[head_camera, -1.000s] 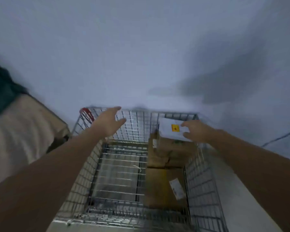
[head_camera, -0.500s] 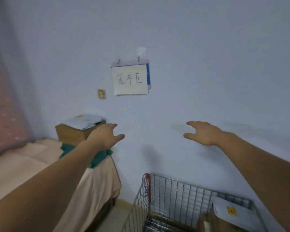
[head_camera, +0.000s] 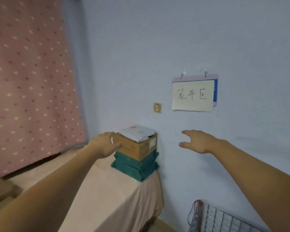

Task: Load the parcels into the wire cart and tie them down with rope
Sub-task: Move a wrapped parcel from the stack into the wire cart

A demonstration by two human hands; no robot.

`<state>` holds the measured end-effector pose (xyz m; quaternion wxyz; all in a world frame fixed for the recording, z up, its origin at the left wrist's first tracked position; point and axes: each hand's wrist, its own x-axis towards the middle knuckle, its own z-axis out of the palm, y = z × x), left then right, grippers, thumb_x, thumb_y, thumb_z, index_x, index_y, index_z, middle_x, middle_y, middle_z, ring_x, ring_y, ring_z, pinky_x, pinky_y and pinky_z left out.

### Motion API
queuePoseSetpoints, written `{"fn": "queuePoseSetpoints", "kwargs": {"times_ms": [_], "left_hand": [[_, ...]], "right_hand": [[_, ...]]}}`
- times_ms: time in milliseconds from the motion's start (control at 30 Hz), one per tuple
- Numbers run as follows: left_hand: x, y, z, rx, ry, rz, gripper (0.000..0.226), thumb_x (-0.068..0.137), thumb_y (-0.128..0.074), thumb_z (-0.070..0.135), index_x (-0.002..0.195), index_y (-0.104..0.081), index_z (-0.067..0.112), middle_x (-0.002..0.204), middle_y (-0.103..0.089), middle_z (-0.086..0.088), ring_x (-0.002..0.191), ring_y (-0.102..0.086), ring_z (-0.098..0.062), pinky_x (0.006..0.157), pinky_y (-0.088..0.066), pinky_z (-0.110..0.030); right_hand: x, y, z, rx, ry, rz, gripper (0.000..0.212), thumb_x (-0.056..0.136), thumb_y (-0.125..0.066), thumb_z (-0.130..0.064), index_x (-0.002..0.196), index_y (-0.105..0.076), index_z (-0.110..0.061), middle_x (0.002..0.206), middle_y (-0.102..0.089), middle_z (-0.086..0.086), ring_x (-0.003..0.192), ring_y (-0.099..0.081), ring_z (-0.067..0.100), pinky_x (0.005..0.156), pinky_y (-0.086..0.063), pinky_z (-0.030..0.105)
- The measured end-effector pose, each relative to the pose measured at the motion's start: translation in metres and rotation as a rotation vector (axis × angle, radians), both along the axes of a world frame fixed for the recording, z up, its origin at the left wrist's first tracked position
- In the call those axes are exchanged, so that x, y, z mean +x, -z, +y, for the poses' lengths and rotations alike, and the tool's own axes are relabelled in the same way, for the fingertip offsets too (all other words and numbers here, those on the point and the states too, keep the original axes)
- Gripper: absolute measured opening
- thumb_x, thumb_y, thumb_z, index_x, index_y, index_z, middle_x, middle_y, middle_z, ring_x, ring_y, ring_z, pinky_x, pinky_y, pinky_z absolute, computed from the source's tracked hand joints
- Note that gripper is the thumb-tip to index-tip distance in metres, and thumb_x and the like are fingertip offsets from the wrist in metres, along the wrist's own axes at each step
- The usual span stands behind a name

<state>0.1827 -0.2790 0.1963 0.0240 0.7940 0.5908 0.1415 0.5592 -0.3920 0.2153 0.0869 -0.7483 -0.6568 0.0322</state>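
A brown cardboard parcel (head_camera: 137, 148) stands on a folded green cloth (head_camera: 135, 166) at the far corner of a cloth-covered table (head_camera: 117, 198). A flat white parcel (head_camera: 137, 133) lies on top of it. My left hand (head_camera: 104, 144) is stretched out with relaxed fingers just left of the brown parcel, holding nothing. My right hand (head_camera: 199, 141) reaches forward, fingers spread, to the right of the parcels in front of the wall. Only a corner of the wire cart (head_camera: 221, 220) shows at the bottom right, with a red and dark rope (head_camera: 195, 213) hanging on its edge.
A pink dotted curtain (head_camera: 32, 81) fills the left. A handwritten paper sign (head_camera: 192, 96) hangs on the pale blue wall, with a small socket (head_camera: 157, 108) beside it.
My view has swung up and left from the cart to the table. Both empty hands have moved with it toward the stacked parcels.
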Motion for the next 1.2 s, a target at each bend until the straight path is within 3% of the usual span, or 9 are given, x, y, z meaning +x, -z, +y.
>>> {"fn": "queuePoseSetpoints", "kwargs": {"times_ms": [300,500,600,700,900,1000,1100,1200], "left_hand": [[-0.050,0.029,0.102,-0.043,-0.127,-0.054,0.085,0.090,-0.045,0.073,0.158,-0.027,0.024,0.163,-0.031,-0.004,0.145,-0.036,-0.029,0.117,-0.031,-0.045],[-0.068,0.050,0.190,-0.099,-0.158,-0.089,0.087,0.089,-0.043,0.076,0.158,-0.027,0.026,0.163,-0.031,-0.004,0.145,-0.036,-0.030,0.118,-0.032,-0.047],[-0.068,0.061,0.244,-0.134,-0.139,-0.077,0.087,0.088,-0.040,0.078,0.158,-0.023,0.029,0.165,-0.027,-0.004,0.146,-0.035,-0.031,0.118,-0.031,-0.049],[-0.062,0.070,0.302,-0.140,-0.073,-0.110,0.089,0.088,-0.042,0.077,0.158,-0.024,0.026,0.165,-0.028,-0.006,0.146,-0.034,-0.031,0.118,-0.030,-0.048],[-0.031,0.082,0.412,-0.198,0.058,-0.214,0.090,0.088,-0.045,0.077,0.158,-0.028,0.023,0.163,-0.030,-0.005,0.145,-0.036,-0.029,0.116,-0.032,-0.045],[-0.005,0.094,0.456,-0.269,0.100,-0.348,0.086,0.089,-0.046,0.074,0.156,-0.031,0.022,0.160,-0.036,-0.006,0.137,-0.045,-0.030,0.109,-0.039,-0.041],[0.026,0.111,0.492,-0.339,0.137,-0.452,0.081,0.092,-0.045,0.071,0.155,-0.033,0.021,0.160,-0.037,-0.006,0.140,-0.042,-0.028,0.111,-0.035,-0.040],[0.054,0.123,0.526,-0.401,0.165,-0.491,0.080,0.094,-0.045,0.068,0.155,-0.032,0.018,0.160,-0.037,-0.006,0.142,-0.039,-0.028,0.110,-0.032,-0.039]], "right_hand": [[-0.032,0.012,0.156,0.023,-0.085,0.037,0.080,0.095,-0.046,-0.066,0.159,-0.024,-0.024,0.164,-0.028,0.006,0.148,-0.031,0.027,0.117,-0.028,0.041],[-0.037,0.029,0.244,-0.005,-0.087,0.060,0.064,0.098,-0.047,-0.059,0.146,-0.043,-0.017,0.151,-0.047,0.010,0.135,-0.045,0.029,0.107,-0.037,0.039],[-0.037,0.040,0.285,-0.024,-0.045,0.096,0.075,0.097,-0.046,-0.062,0.157,-0.029,-0.020,0.163,-0.032,0.006,0.146,-0.034,0.027,0.119,-0.028,0.042],[-0.032,0.047,0.325,-0.029,0.005,0.131,0.076,0.097,-0.046,-0.062,0.158,-0.027,-0.020,0.164,-0.029,0.004,0.149,-0.030,0.026,0.122,-0.024,0.042],[-0.024,0.061,0.390,0.047,0.193,0.321,0.071,0.098,-0.051,-0.056,0.154,-0.036,-0.015,0.157,-0.041,0.009,0.142,-0.041,0.027,0.114,-0.031,0.037],[-0.026,0.076,0.416,0.063,0.289,0.449,0.070,0.099,-0.052,-0.054,0.152,-0.040,-0.009,0.152,-0.047,0.011,0.128,-0.053,0.027,0.107,-0.039,0.037],[-0.030,0.092,0.443,0.081,0.410,0.715,0.059,0.098,-0.058,-0.046,0.136,-0.055,-0.002,0.130,-0.062,0.015,0.104,-0.067,0.032,0.090,-0.056,0.045],[-0.037,0.110,0.472,0.090,0.514,0.970,0.040,0.095,-0.065,-0.040,0.114,-0.065,-0.005,0.107,-0.068,0.014,0.090,-0.071,0.030,0.082,-0.062,0.044]]}}
